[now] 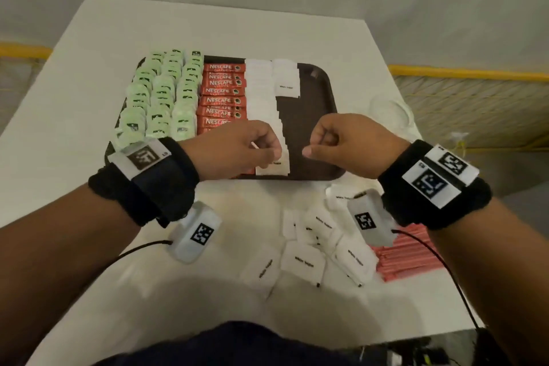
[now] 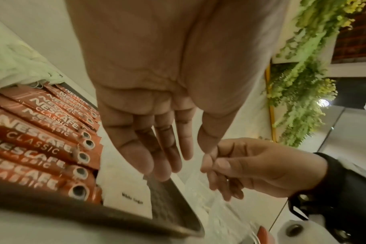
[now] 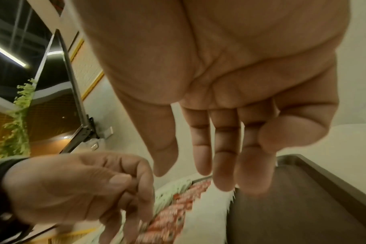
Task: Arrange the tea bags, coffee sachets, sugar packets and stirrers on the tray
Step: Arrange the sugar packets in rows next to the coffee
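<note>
A dark brown tray (image 1: pixel 309 104) holds green tea bags (image 1: pixel 160 92) on its left, red coffee sachets (image 1: pixel 222 92) beside them, then a long row of white sugar packets (image 1: pixel 261 89) and a short second row (image 1: pixel 286 77) at the far end. My left hand (image 1: pixel 267 151) hangs over the near end of the long row, fingertips down at the nearest packet (image 2: pixel 125 189), gripping nothing. My right hand (image 1: pixel 315 145) hovers over the bare tray floor, loosely curled and empty. In the right wrist view its fingers (image 3: pixel 219 165) hang relaxed above the tray (image 3: pixel 293 214).
Loose sugar packets (image 1: pixel 306 258) lie on the white table between me and the tray, with a pile of pink-red sticks (image 1: pixel 407 255) to their right. A clear plastic bag (image 1: pixel 389 110) lies right of the tray. The table's near edge is close to my body.
</note>
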Tool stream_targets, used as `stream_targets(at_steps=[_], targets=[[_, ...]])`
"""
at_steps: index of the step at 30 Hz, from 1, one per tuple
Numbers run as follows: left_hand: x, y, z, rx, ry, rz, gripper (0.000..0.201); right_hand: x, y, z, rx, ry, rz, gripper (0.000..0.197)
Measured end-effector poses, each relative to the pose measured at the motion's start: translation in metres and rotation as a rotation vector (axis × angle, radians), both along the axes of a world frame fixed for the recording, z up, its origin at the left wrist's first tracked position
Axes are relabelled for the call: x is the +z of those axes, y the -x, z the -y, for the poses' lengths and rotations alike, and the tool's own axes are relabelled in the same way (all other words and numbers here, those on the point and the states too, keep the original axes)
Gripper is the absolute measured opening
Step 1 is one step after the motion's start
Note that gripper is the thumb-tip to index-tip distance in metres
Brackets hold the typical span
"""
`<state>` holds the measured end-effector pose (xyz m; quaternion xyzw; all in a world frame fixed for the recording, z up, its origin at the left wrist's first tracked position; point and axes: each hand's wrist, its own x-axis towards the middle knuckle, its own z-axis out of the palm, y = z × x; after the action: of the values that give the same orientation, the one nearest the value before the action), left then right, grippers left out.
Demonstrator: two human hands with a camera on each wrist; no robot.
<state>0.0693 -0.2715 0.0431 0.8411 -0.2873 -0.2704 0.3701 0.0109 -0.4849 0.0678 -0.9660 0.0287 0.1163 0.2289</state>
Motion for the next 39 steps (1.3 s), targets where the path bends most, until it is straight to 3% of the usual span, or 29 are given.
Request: stream_targets(at_steps=[4, 10, 19, 23, 28, 31, 39], targets=[[-0.009, 0.032, 0.003, -0.142, -0.127, 0.107, 0.013, -0.025, 0.055, -0.002, 0.047, 0.102, -0.056, 0.023], [-0.023, 0.073, 0.016, -0.231, -0.255, 0.184, 0.036, -0.042, 0.114, 0.003, 0.018, 0.187, -0.082, 0.028], [-0.029, 0.115, 0.042, -0.343, -0.507, 0.324, 0.077, -0.054, 0.157, 0.013, -0.078, 0.178, -0.139, 0.058], [-0.035, 0.123, 0.051, -0.352, -0.573, 0.359, 0.079, -0.056, 0.161, 0.011, -0.105, 0.184, -0.161, 0.063], [-0.038, 0.123, 0.057, -0.304, -0.603, 0.389, 0.075, -0.061, 0.155, 0.01, -0.106, 0.266, -0.179, 0.047], [-0.039, 0.122, 0.057, -0.288, -0.615, 0.382, 0.072, -0.065, 0.154, 0.009, -0.111, 0.273, -0.164, 0.049], [-0.041, 0.119, 0.057, -0.276, -0.591, 0.357, 0.068, -0.063, 0.154, 0.004, -0.132, 0.131, -0.096, 0.057]])
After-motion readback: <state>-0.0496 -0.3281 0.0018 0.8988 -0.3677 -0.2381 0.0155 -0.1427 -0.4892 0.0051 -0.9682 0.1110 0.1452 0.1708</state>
